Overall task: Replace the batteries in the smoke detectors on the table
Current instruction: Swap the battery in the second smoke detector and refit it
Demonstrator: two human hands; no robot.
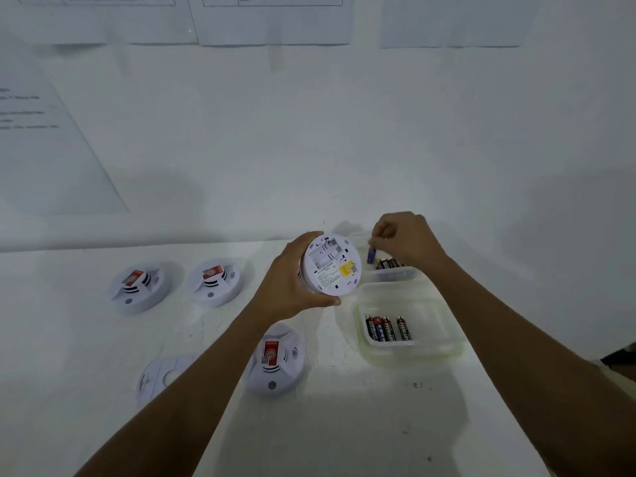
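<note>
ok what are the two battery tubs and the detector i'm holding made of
Both the near tub and far tub: likely translucent plastic, slightly glossy; batteries show blurred through the walls. The held detector: opaque white moulded plastic, matte-looking, with moulded recesses in its back.

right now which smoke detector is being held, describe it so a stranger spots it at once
On the white table, find the clear plastic tubs of batteries at the right. Just left of them, the left hand grips a round white smoke detector. Unlike the three detectors lying face up with red stickers, it shows its back, with a yellow label.
</note>
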